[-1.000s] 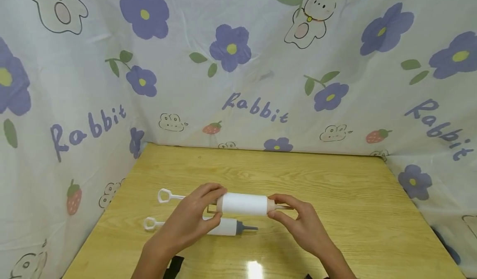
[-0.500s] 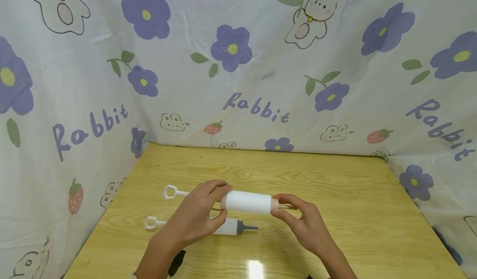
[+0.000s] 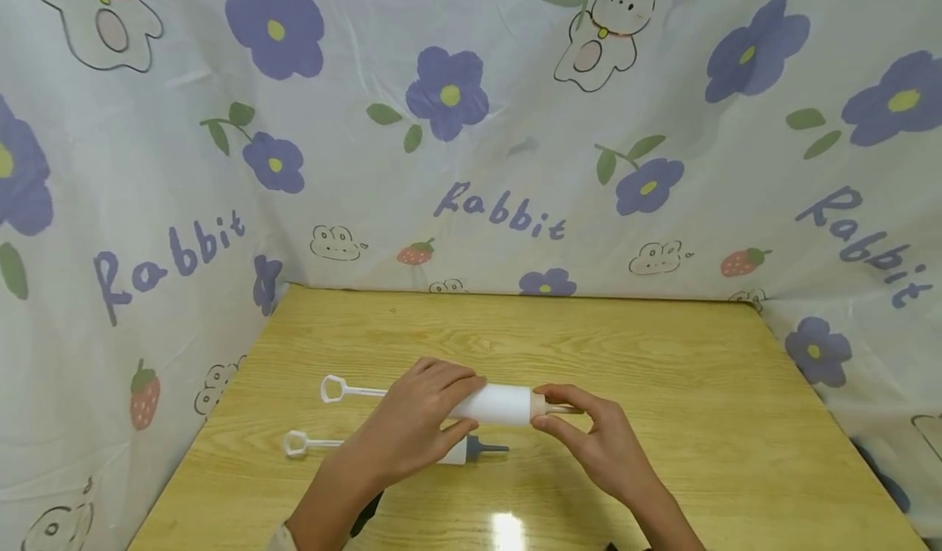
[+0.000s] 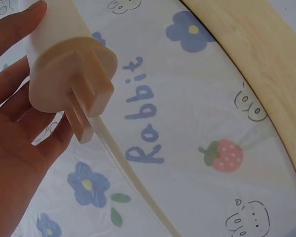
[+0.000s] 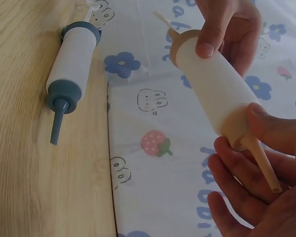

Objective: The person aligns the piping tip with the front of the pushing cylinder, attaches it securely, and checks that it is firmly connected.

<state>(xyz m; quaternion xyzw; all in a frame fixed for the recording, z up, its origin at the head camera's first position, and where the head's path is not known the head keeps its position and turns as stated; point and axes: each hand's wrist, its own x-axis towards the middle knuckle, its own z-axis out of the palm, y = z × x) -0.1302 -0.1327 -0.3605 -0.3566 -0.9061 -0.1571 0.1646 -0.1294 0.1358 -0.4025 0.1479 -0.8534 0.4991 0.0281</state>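
Note:
A large syringe with a white barrel (image 3: pixel 504 404) is held level above the table. My left hand (image 3: pixel 419 424) grips the barrel from its plunger side, thumb and fingers around it. At the other end my right hand (image 3: pixel 607 445) pinches the beige cap, and the beige nozzle (image 5: pixel 263 165) points out past its fingers. In the left wrist view, the beige end piece (image 4: pixel 96 81) has a pair of prongs, with the white plunger rod (image 4: pixel 133 180) coming out beside them. That rod ends in a hexagonal ring handle (image 3: pixel 334 389).
A second syringe (image 5: pixel 73 64), white with grey-blue ends, lies on the wooden table (image 3: pixel 706 420) just nearer than the held one, partly behind my left hand. Its ring handle (image 3: pixel 296 444) points left. A rabbit-and-flower cloth (image 3: pixel 353 126) hangs around the table's back and sides.
My left hand has slid right along the barrel, covering more of it and of the second syringe. The right hand stays at the nozzle end with little movement.

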